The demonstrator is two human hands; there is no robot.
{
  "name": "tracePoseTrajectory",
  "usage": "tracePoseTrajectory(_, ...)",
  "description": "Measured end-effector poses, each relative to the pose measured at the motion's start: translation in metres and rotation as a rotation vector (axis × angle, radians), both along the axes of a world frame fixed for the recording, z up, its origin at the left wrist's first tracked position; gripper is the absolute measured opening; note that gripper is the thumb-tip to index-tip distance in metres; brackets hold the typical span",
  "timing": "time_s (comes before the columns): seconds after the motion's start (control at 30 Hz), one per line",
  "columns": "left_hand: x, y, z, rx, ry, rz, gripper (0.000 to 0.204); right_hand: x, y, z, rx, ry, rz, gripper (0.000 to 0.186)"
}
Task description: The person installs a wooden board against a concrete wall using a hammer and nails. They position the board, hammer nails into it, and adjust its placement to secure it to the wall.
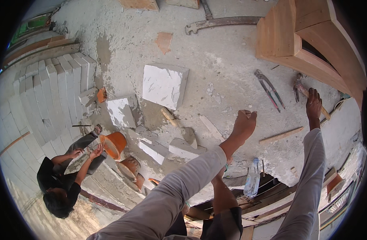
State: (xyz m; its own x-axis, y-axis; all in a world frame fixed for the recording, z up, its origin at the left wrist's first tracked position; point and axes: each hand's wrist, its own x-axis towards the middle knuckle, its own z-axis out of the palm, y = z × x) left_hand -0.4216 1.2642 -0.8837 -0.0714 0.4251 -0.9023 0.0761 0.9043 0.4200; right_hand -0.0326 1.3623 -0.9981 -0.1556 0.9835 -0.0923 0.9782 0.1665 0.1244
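My right hand (313, 106) is closed on the wooden handle of a claw hammer (299, 84) at the right, beside the wooden box (279, 42). My left hand (244, 125) is near the centre right, its fingers curled and pinched; whatever they hold is too small to make out. Left of the hammer lie long pincers (270, 90) with red and green on the handles. A thin wooden stick (281, 135) lies below them on the concrete. A pale strip (209, 126) lies left of my left hand, near a wooden-handled trowel (187, 135).
A co-worker (61, 188) crouches at lower left beside orange buckets (113, 145) and stacked pale blocks (59, 92). Loose blocks (163, 84) lie mid-floor; long metal tools (223, 22) lie at top. A plastic bottle (252, 180) sits near a dark opening (269, 186) below me.
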Motion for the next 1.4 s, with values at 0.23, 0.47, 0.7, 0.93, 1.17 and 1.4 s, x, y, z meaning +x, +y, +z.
tracePoseTrajectory(0.23,-0.085,-0.176,0.129,0.137,-0.221,0.357,0.027,-0.079,-0.119,0.101,-0.192,0.497,-0.278,0.039)
tracePoseTrajectory(0.47,-0.198,-0.35,0.354,-0.276,-0.406,0.603,0.031,-0.164,-0.252,0.282,-0.393,0.585,-0.23,0.021)
tracePoseTrajectory(0.7,-0.24,-0.625,0.47,0.274,0.409,-0.301,0.042,-0.277,-0.334,0.428,-0.571,0.678,0.082,0.01)
tracePoseTrajectory(0.93,-0.285,-0.813,0.592,-0.052,0.264,0.272,0.056,-0.479,-0.465,0.598,-0.969,0.63,0.289,0.012)
tracePoseTrajectory(1.17,-0.237,-1.03,0.574,0.143,0.796,0.83,0.043,-0.675,-0.716,0.746,-1.368,0.359,0.566,0.013)
tracePoseTrajectory(1.4,-0.214,-1.108,0.683,0.416,0.322,1.778,0.046,-0.755,-0.914,0.8,-1.632,0.076,0.98,0.016)
